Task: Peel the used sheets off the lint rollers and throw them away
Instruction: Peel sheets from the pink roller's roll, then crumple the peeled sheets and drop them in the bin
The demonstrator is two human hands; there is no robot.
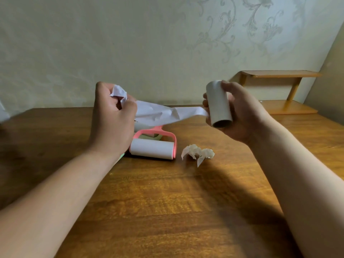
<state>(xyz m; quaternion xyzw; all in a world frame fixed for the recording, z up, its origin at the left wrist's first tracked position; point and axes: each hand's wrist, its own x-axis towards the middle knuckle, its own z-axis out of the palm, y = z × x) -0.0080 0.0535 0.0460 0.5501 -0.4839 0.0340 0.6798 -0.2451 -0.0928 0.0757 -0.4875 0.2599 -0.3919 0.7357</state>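
Observation:
My right hand holds a bare white lint roll upright above the table, with no handle on it. A white sheet stretches from the roll's left side across to my left hand, which is closed on the sheet's crumpled end. Below the sheet, a pink-handled lint roller lies on the wooden table, its white roll facing me. A crumpled used sheet lies on the table to the right of it.
Something pale green lies behind the pink roller, partly hidden by the handle and my left hand. A low wooden shelf stands at the table's back right, against the patterned wall.

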